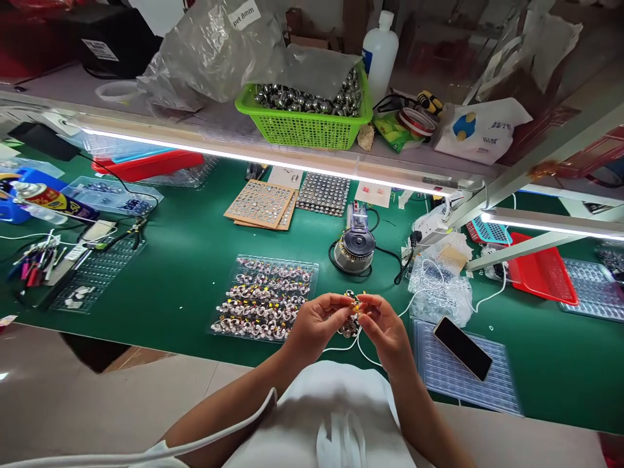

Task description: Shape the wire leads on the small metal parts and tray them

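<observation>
My left hand (314,323) and my right hand (389,329) meet above the front of the green bench. Thumbs and fingertips of both pinch a small part with yellow bits (356,307); its exact kind is too small to make out. Partly hidden behind the fingers lies a pile of small metallic pieces (348,327). Left of my hands is a clear plastic tray (314,273) with rows of small assemblies with white wire loops and yellow bits. A round grey device with a dark disc top (357,243) stands just beyond my hands.
A phone (463,349) lies on clear stacked trays (502,389) at right, near bagged parts (439,283) and a red tray (548,273). Boards of small round pieces (260,203) sit farther back. Overhead, a shelf holds a green basket (312,130). Tools and a spray can (53,198) occupy the left.
</observation>
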### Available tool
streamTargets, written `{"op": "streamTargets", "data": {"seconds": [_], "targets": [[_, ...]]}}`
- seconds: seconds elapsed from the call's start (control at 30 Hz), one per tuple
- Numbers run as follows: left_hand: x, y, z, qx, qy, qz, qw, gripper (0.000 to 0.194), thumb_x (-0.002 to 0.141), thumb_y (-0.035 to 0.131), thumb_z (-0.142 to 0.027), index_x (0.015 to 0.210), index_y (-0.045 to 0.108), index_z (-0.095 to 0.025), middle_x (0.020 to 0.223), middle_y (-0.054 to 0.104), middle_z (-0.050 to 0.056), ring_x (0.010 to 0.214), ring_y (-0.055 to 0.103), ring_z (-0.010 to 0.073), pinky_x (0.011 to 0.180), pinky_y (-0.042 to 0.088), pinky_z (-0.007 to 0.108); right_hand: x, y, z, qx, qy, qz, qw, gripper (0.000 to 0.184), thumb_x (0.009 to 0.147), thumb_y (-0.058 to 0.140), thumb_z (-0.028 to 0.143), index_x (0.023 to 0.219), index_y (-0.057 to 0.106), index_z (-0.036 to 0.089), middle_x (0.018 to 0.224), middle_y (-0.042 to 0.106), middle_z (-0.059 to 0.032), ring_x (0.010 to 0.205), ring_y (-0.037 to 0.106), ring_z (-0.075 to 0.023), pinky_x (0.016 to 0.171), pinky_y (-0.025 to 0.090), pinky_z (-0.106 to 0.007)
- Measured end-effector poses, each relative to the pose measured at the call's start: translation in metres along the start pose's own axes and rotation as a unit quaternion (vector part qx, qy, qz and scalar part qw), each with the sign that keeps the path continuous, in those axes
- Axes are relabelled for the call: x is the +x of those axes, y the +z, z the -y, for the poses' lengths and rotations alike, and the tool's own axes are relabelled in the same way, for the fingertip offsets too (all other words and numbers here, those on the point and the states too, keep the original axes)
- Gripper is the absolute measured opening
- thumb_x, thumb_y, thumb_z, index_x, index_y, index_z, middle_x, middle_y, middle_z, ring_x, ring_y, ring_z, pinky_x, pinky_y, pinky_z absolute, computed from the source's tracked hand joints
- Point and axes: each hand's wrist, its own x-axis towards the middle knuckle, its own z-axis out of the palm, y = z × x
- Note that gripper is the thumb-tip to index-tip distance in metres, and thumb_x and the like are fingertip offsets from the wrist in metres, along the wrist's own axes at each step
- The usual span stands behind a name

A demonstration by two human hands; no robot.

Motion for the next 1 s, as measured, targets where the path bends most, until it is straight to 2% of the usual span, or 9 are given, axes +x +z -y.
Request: {"op": "streamTargets", "data": {"seconds": [0.13,0.27,0.4,0.47,0.57,0.63,0.73,0.83,1.0], "targets": [[-0.002,0.002,0.001,-0.012,0.026,-0.013,1.0,0.023,0.079,0.071,-0.031,0.092,0.06,-0.016,0.081,0.069,0.002,0.075,0.066,0.0146,0.066,0.053,0.023,-0.004,0.006,0.001,0.029,-0.019,0.01,0.999,0.024,0.082,0.069,0.036,0.103,0.065,0.025,0.104,0.055,-0.0042,0.084,0.055,-0.0168,0.073,0.048,-0.029],[-0.003,0.004,0.003,-0.007,0.038,-0.023,0.999,0.023,0.079,0.071,-0.03,0.082,0.052,-0.018,0.075,0.062,-0.002,0.069,0.063,0.0125,0.065,0.052,0.023,-0.004,0.014,-0.005,0.075,-0.039,-0.029,0.996,0.009,0.085,0.067,0.028,0.093,0.066,0.025,0.099,0.054,-0.0023,0.085,0.054,-0.0159,0.074,0.046,-0.028],[-0.005,0.003,0.005,0.043,0.072,-0.017,0.996,0.015,0.082,0.066,-0.027,0.083,0.054,-0.019,0.076,0.064,-0.001,0.072,0.064,0.0136,0.068,0.052,0.025,-0.001,0.018,-0.009,0.091,-0.053,-0.059,0.993,0.002,0.086,0.065,0.023,0.085,0.066,0.024,0.092,0.054,-0.0011,0.087,0.054,-0.0158,0.077,0.045,-0.028],[-0.006,0.002,0.004,0.115,0.117,-0.029,0.986,0.008,0.083,0.065,-0.023,0.084,0.058,-0.019,0.078,0.066,0.001,0.075,0.065,0.0145,0.071,0.052,0.026,0.001,0.018,-0.008,0.083,-0.053,-0.065,0.993,0.003,0.086,0.065,0.022,0.084,0.066,0.023,0.091,0.054,-0.0013,0.086,0.054,-0.0161,0.076,0.044,-0.028],[-0.008,-0.001,0.003,0.224,0.195,-0.049,0.954,0.001,0.085,0.063,-0.019,0.084,0.064,-0.019,0.083,0.07,0.003,0.077,0.066,0.0153,0.074,0.052,0.027,0.0,0.018,-0.007,0.061,-0.053,-0.072,0.994,0.004,0.087,0.064,0.023,0.083,0.065,0.023,0.091,0.054,-0.0017,0.086,0.054,-0.0165,0.074,0.045,-0.028],[-0.009,-0.001,0.002,0.255,0.237,-0.054,0.936,0.005,0.086,0.062,-0.018,0.087,0.067,-0.019,0.084,0.071,0.004,0.078,0.067,0.0158,0.075,0.052,0.027,0.0,0.018,-0.006,0.044,-0.056,-0.076,0.995,0.004,0.087,0.064,0.023,0.083,0.065,0.023,0.091,0.054,-0.0018,0.086,0.054,-0.0165,0.075,0.045,-0.029],[-0.008,-0.002,0.002,0.257,0.266,-0.052,0.928,0.009,0.086,0.063,-0.017,0.091,0.07,-0.021,0.085,0.072,0.004,0.078,0.067,0.0157,0.074,0.052,0.027,-0.002,0.017,-0.008,0.02,-0.07,-0.079,0.994,0.004,0.087,0.064,0.023,0.085,0.066,0.023,0.091,0.054,-0.0023,0.087,0.055,-0.0172,0.077,0.045,-0.03],[-0.007,-0.002,0.002,0.24,0.232,-0.048,0.941,0.009,0.084,0.065,-0.019,0.091,0.072,-0.02,0.084,0.072,0.004,0.077,0.066,0.0157,0.073,0.052,0.026,-0.003,0.016,-0.01,-0.016,-0.097,-0.081,0.992,0.003,0.087,0.063,0.023,0.087,0.066,0.023,0.092,0.055,-0.0031,0.089,0.056,-0.0186,0.078,0.046,-0.032],[-0.005,-0.01,-0.001,0.134,0.085,0.026,0.987,0.015,0.084,0.067,-0.031,0.087,0.07,-0.017,0.083,0.071,0.004,0.078,0.065,0.0169,0.074,0.051,0.027,-0.003,0.009,-0.005,-0.114,-0.15,-0.047,0.981,0.006,0.088,0.063,0.019,0.09,0.065,0.024,0.094,0.058,-0.0038,0.09,0.059,-0.0192,0.083,0.047,-0.035]]}}
